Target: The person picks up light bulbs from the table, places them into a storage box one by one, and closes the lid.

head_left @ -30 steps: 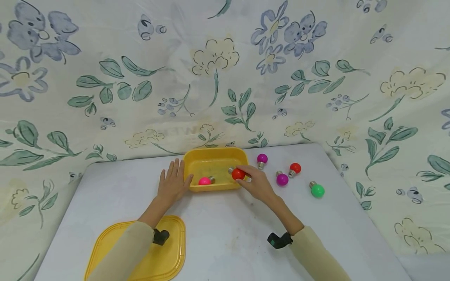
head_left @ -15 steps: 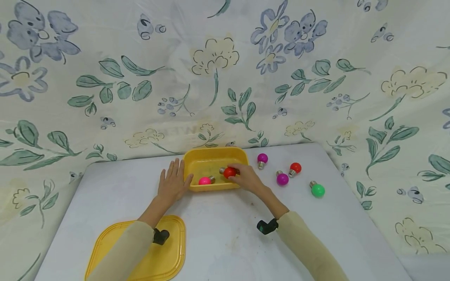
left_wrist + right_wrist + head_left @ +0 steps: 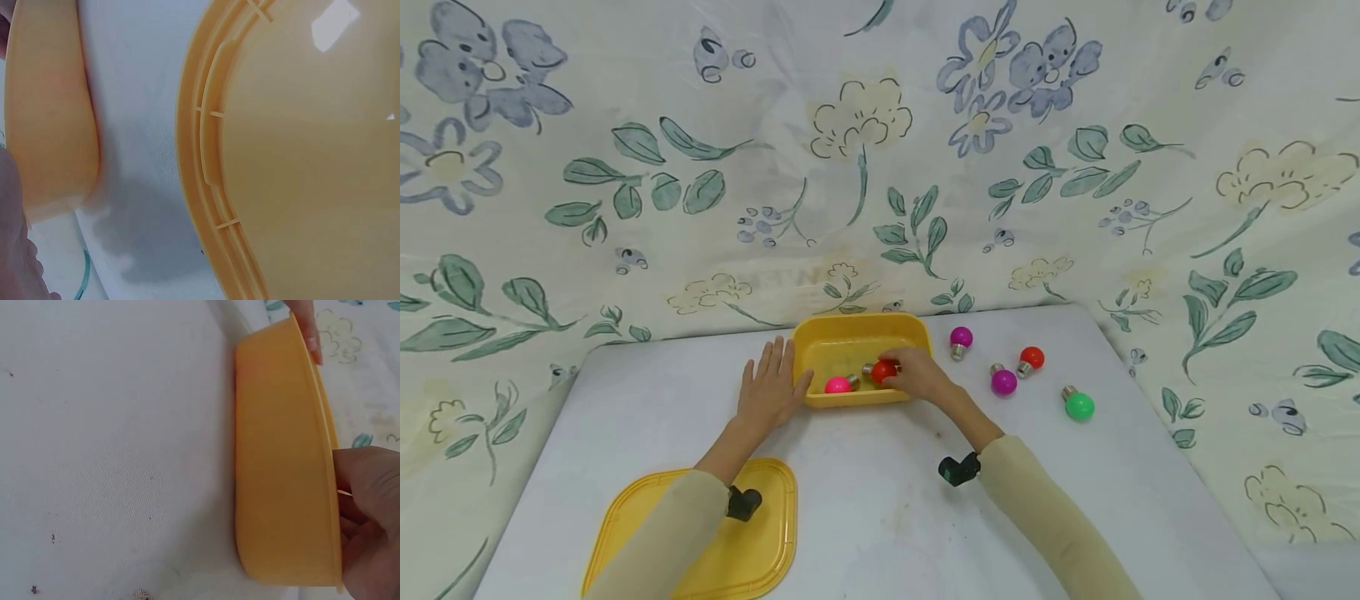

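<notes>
A yellow plastic tub (image 3: 880,399) sits near the table's far edge. My right hand (image 3: 917,375) reaches over its right side and pinches a red light bulb (image 3: 882,372), metal base pointing left, low inside the tub. Just left of that, a pink bulb (image 3: 838,385) lies in the tub. With fingers straight, my left hand (image 3: 767,392) lies against the tub's left end. In the right wrist view the tub wall (image 3: 281,462) hides the bulb and the fingertips of my right hand (image 3: 375,512).
To the tub's right lie two purple bulbs (image 3: 961,337) (image 3: 1003,382), another red bulb (image 3: 1032,358) and a green bulb (image 3: 1080,407). A yellow lid (image 3: 767,550) lies on the near left of the white table (image 3: 880,500), under the left forearm. Behind the table hangs a flowered cloth (image 3: 775,167).
My right hand has moved left and down into the tub with the red bulb, which is now beside the pink one. The left hand stays in place.
</notes>
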A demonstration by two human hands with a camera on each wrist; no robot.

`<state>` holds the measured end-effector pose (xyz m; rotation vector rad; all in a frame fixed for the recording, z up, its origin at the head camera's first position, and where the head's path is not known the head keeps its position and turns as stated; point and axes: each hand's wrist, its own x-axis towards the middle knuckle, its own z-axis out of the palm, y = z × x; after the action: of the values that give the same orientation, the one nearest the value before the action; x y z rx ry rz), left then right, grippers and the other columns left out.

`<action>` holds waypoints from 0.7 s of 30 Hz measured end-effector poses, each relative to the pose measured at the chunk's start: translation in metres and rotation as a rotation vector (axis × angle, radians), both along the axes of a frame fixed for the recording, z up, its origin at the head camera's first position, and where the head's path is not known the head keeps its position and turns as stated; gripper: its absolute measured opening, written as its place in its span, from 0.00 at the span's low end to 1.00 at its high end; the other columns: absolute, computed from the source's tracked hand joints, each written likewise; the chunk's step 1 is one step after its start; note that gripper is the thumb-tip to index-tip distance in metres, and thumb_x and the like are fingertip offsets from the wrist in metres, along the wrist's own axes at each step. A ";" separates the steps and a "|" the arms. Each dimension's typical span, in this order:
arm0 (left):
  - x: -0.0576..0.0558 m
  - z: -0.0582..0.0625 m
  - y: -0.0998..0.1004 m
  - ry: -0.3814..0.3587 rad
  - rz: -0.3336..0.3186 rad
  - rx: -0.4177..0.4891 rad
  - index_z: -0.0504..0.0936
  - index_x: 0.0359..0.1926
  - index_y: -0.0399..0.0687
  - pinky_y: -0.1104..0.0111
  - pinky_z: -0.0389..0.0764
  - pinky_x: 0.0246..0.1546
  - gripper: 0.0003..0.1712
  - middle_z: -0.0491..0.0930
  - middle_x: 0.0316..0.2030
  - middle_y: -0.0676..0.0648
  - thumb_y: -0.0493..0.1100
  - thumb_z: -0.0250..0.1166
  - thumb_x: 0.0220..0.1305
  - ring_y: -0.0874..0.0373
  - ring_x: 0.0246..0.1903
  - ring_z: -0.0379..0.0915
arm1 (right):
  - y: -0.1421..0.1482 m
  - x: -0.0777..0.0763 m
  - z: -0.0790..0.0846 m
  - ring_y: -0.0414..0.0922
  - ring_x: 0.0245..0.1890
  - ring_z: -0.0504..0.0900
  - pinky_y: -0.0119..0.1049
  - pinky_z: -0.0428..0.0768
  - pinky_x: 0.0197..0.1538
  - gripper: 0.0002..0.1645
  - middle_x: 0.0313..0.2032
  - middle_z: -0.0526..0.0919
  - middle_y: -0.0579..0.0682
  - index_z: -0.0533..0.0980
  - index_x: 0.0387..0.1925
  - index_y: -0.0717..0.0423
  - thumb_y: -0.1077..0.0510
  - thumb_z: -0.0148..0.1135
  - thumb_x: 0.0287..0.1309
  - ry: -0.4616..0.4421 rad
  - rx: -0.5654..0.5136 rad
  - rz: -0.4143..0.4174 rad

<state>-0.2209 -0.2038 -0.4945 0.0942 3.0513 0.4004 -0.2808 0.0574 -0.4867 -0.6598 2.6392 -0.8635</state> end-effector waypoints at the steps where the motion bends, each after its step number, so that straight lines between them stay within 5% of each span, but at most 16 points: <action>1: 0.000 0.000 0.000 0.000 0.000 0.001 0.42 0.77 0.32 0.40 0.38 0.71 0.43 0.39 0.76 0.31 0.58 0.42 0.78 0.36 0.75 0.33 | -0.001 0.000 0.000 0.49 0.51 0.77 0.40 0.77 0.58 0.27 0.56 0.81 0.55 0.76 0.63 0.60 0.60 0.67 0.64 0.000 0.009 0.001; 21: 0.001 0.001 0.000 0.013 -0.010 0.017 0.42 0.77 0.30 0.40 0.38 0.70 0.43 0.39 0.76 0.30 0.57 0.42 0.78 0.36 0.75 0.33 | -0.004 -0.004 0.000 0.48 0.50 0.77 0.38 0.77 0.57 0.24 0.54 0.82 0.54 0.78 0.60 0.58 0.61 0.68 0.62 0.011 0.082 0.028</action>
<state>-0.2194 -0.2039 -0.4938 0.1128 3.0596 0.4268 -0.2845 0.0533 -0.4866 -0.6813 2.6528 -0.7417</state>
